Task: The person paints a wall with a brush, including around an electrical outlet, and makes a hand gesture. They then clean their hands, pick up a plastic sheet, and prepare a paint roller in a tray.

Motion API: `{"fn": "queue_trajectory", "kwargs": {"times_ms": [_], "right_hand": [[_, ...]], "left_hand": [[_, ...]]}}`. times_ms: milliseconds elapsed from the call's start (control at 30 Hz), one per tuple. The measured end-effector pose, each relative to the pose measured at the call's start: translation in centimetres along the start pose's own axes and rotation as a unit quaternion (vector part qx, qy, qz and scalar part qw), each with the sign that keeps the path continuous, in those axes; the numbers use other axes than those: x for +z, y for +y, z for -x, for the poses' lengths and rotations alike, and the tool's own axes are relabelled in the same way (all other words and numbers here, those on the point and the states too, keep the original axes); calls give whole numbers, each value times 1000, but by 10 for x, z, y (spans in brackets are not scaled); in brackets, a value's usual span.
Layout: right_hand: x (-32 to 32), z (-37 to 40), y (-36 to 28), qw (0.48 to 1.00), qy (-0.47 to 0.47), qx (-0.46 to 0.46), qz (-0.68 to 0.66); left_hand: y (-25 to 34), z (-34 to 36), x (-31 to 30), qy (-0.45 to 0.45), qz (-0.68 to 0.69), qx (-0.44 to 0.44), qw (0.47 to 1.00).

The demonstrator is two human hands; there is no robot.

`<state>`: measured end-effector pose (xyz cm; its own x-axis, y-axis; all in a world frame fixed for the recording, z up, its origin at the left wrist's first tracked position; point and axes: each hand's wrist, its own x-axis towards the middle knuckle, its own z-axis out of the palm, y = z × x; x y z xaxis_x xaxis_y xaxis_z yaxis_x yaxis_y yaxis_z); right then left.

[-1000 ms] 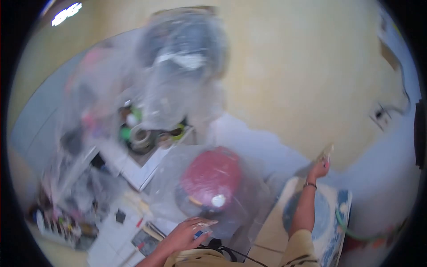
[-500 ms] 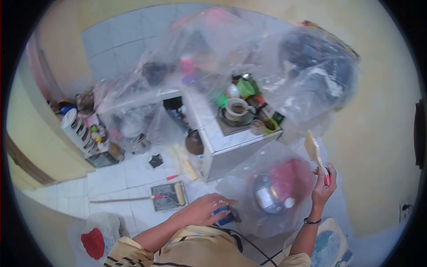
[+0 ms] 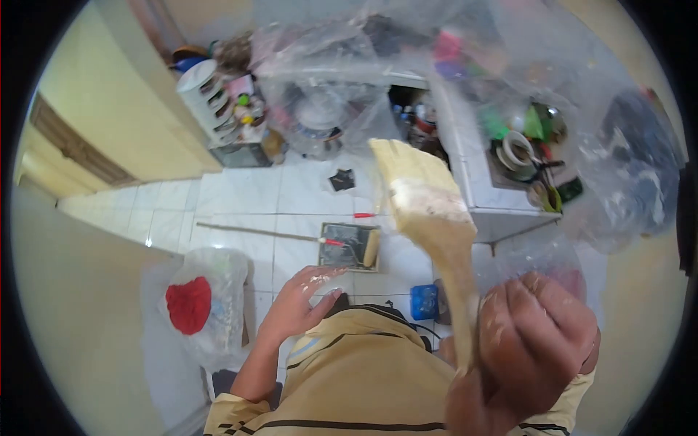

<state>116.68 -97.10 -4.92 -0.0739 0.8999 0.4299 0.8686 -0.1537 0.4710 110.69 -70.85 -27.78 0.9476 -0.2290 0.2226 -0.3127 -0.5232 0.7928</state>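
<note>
Close to the camera, my right hand [image 3: 534, 341] is closed around the handle of a wide paintbrush [image 3: 432, 211]. Its bristles point up and to the left and are coated in pale yellow paint. My left hand [image 3: 302, 301], spotted with paint, hangs in front of my belly with nothing in it and its fingers stretched out. Beyond that hand, on the tiled floor, lies a paint tray [image 3: 339, 251]. A paint roller [image 3: 371, 248] rests in the tray, and a long stick [image 3: 254, 231] with a red end reaches over its left side.
Plastic sheeting [image 3: 618, 160] drapes the counter [image 3: 483, 167] and goods along the far side. Dishes [image 3: 518, 151] sit on the counter. A blue container [image 3: 424, 301] stands on the floor near me. At left, a red cloth [image 3: 189, 305] lies on plastic.
My right hand has brought the paintbrush from the right side up close to the camera. My view has turned, and the left hand now appears farther left.
</note>
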Motion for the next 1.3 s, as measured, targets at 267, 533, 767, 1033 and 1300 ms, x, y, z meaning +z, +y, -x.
{"fn": "queue_trajectory", "kwargs": {"times_ms": [267, 533, 767, 1033, 1300], "right_hand": [[38, -83, -21, 986, -15, 97, -135], [109, -85, 19, 945, 72, 19, -317], [257, -17, 19, 871, 43, 296, -391], [342, 80, -43, 554, -111, 633, -529], [373, 53, 29, 690, -70, 538, -479]], "left_hand": [[-14, 72, -46, 101, -14, -130, 986], [-9, 82, -54, 153, -48, -219, 962], [-11, 52, -71, 156, -76, -264, 949], [-18, 19, -74, 178, -60, -321, 928], [-26, 5, -69, 198, -62, -329, 921]]}}
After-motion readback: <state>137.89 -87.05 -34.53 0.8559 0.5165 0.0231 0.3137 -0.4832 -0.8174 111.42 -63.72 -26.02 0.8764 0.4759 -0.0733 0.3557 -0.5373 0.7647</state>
